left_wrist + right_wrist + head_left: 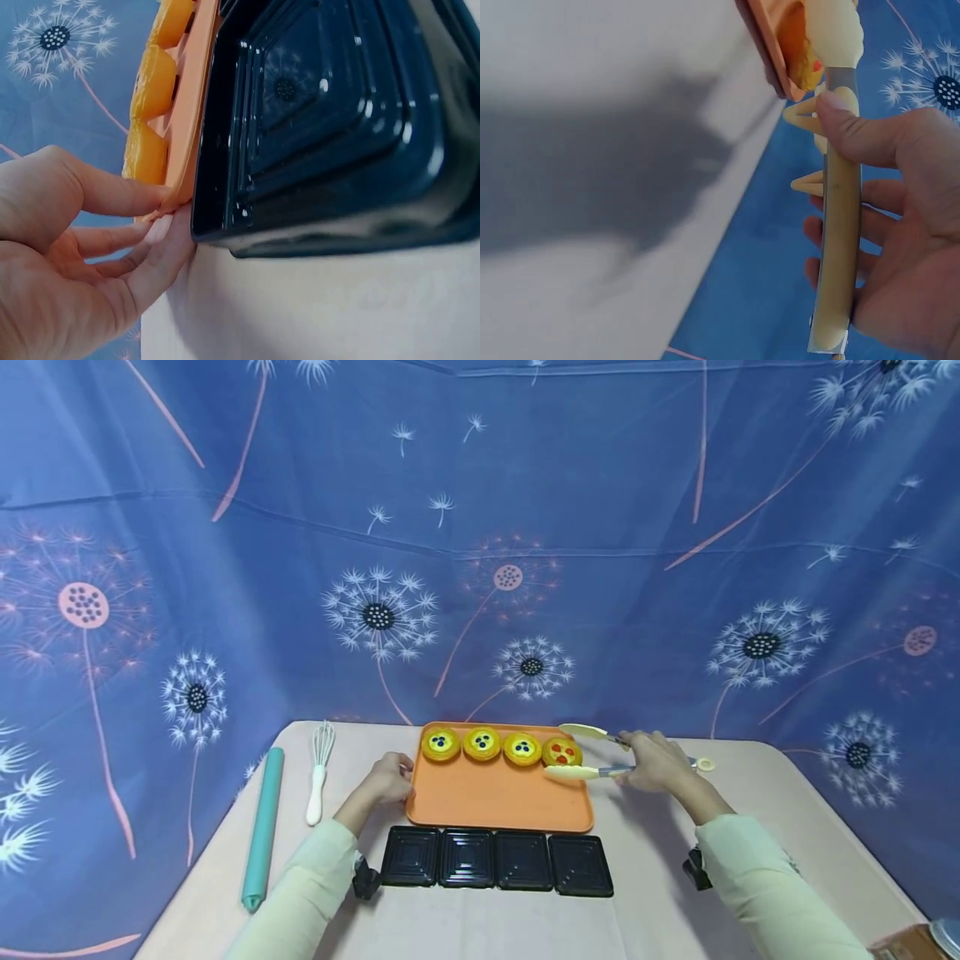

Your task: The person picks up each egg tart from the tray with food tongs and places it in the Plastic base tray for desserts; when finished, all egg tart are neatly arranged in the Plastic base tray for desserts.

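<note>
My left hand [390, 778] pinches the left edge of an orange tray [480, 797], thumb on top and fingers below in the left wrist view. Along the tray's far side sit three egg tarts with blue dots, one of them a tart [482, 743] in the middle. At the right end lies a tart with red pieces [562, 753]. My right hand [654, 762] grips a pair of tongs [838, 232] by the handles. The cream tong tips are spread on either side of the red-topped tart; whether they touch it I cannot tell.
Several black square trays [467, 858] stand in a row before the orange tray. A white whisk [318, 777] and a teal roll [262, 831] lie at the left. A brown box [903, 943] shows at the lower right corner. A blue dandelion curtain [480, 527] hangs behind the table.
</note>
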The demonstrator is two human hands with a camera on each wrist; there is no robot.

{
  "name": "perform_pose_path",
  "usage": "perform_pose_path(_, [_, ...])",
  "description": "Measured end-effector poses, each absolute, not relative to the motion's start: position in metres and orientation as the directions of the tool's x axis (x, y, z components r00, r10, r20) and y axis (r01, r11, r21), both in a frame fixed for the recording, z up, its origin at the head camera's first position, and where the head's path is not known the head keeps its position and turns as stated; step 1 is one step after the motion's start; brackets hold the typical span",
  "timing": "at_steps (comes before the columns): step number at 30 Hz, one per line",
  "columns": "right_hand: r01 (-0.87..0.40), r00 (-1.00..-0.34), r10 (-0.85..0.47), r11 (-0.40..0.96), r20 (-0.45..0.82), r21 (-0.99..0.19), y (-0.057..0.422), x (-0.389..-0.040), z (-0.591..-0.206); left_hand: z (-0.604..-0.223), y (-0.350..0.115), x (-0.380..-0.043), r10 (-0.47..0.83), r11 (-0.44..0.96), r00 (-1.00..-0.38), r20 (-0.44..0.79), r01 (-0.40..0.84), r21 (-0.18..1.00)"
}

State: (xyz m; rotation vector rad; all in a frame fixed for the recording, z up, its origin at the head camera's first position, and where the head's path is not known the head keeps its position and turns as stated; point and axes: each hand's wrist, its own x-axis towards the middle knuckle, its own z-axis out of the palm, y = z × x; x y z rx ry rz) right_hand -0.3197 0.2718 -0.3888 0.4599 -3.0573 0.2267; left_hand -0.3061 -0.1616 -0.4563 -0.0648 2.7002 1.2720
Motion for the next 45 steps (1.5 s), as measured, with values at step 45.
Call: perform_pose_path(45, [-0.344, -0.915, -0.292, 0.926, 0.28, -0.159, 0.294, -0.257, -0.335, -0.459, -0.163, -0.304, 0.055, 0.639, -0.985, -0.162, -0.09, 0.764])
